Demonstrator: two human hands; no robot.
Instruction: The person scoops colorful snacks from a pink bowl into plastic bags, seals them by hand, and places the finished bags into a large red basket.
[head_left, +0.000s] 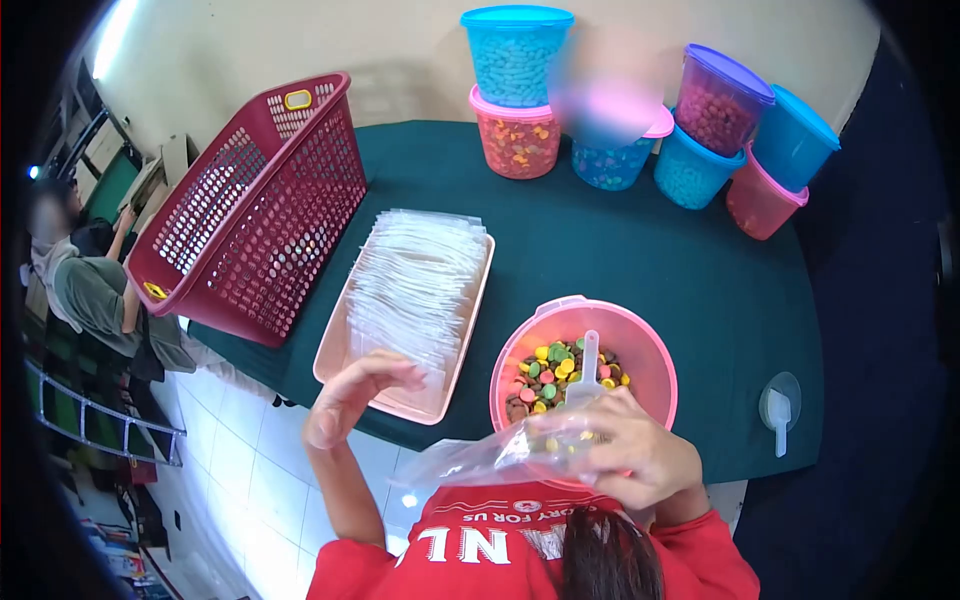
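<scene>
My right hand (pixel 645 450) grips a clear plastic bag (pixel 470 460) at the near rim of a pink bowl (pixel 655 345). The bag stretches to the left across the front of my red shirt, and some coloured pieces show through its right end. Round chocolate candies (pixel 545 375) in brown, yellow, green and pink lie in the bowl. A translucent scoop (pixel 590 358) stands among them, handle up, its lower end close to my right fingers. My left hand (pixel 360 395) is raised with thumb and fingers apart, overlapping the near end of a tray (pixel 485 290) full of flat clear bags (pixel 415 280).
A maroon perforated basket (pixel 270 220) stands at the left of the green-covered table (pixel 560 250). Stacked tubs of sweets, such as a blue-lidded tub (pixel 518 60), line the back. A small cup (pixel 775 390) with a white scoop sits right. Another person (pixel 95 290) is at far left.
</scene>
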